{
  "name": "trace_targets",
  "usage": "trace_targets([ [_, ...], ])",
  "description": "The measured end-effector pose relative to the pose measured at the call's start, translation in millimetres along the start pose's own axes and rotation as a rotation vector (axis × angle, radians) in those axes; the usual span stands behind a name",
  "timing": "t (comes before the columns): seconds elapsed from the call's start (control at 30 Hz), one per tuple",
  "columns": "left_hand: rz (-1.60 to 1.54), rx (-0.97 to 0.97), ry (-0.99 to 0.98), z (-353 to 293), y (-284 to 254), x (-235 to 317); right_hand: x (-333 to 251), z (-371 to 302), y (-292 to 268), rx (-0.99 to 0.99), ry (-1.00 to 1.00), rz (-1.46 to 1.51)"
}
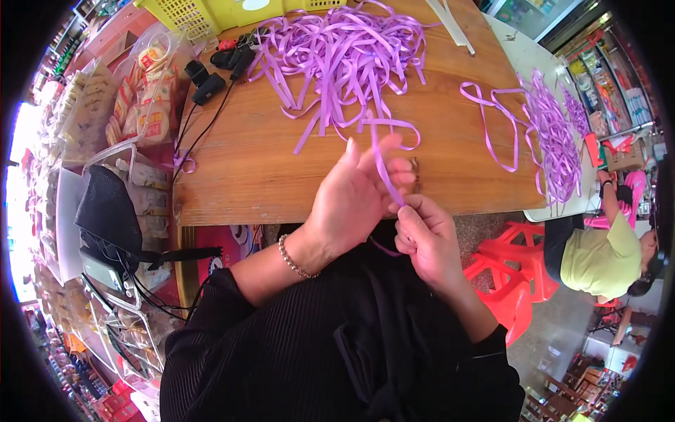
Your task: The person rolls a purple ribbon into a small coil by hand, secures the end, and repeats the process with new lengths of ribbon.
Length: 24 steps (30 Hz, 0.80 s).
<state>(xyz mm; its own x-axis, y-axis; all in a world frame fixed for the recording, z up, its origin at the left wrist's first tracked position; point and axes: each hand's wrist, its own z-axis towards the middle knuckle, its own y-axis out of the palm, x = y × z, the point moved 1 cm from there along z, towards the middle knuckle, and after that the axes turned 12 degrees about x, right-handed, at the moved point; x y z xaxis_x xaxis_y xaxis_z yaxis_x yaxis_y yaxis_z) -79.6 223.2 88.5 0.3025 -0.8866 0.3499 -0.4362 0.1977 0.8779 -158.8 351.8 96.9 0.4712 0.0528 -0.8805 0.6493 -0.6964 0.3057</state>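
Observation:
A narrow purple ribbon [381, 167] runs from near the big ribbon pile down to my right hand [427, 235], which pinches it between thumb and fingers. Its tail hangs below that hand in front of my dark clothes. Beside it, my left hand [346, 197] is held palm up with the fingers apart, and the ribbon passes across them. Both hands are over the front edge of the wooden table [246, 158]. Beyond them lies a loose, tangled pile of purple ribbons [344, 53], several loose ends trailing toward me.
A yellow plastic basket [211, 15] stands at the back. Black cables and plugs [206, 83] lie at the left, near bagged goods [144, 105]. More purple ribbons [552, 141] cover a white table at the right. Red stools [510, 271] and a person in yellow [598, 257] are beyond.

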Motion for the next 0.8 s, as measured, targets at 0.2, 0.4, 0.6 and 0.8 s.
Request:
trace_targets([
  [0.2, 0.360, -0.246, 0.077, -14, -26, -25, -1, 0, -4, -0.067, 0.036, 0.152],
  [0.4, 0.475, -0.234, 0.241, -13, -18, -22, -7, -4, -2, -0.020, -0.027, -0.010],
  [0.6, 0.521, -0.145, 0.270, -13, -14, -21, -11, -6, -2, -0.078, -0.028, -0.013],
  [0.8, 0.569, -0.200, 0.270, -18, -15, -13, -14, -8, -8, -0.217, 0.015, 0.013],
])
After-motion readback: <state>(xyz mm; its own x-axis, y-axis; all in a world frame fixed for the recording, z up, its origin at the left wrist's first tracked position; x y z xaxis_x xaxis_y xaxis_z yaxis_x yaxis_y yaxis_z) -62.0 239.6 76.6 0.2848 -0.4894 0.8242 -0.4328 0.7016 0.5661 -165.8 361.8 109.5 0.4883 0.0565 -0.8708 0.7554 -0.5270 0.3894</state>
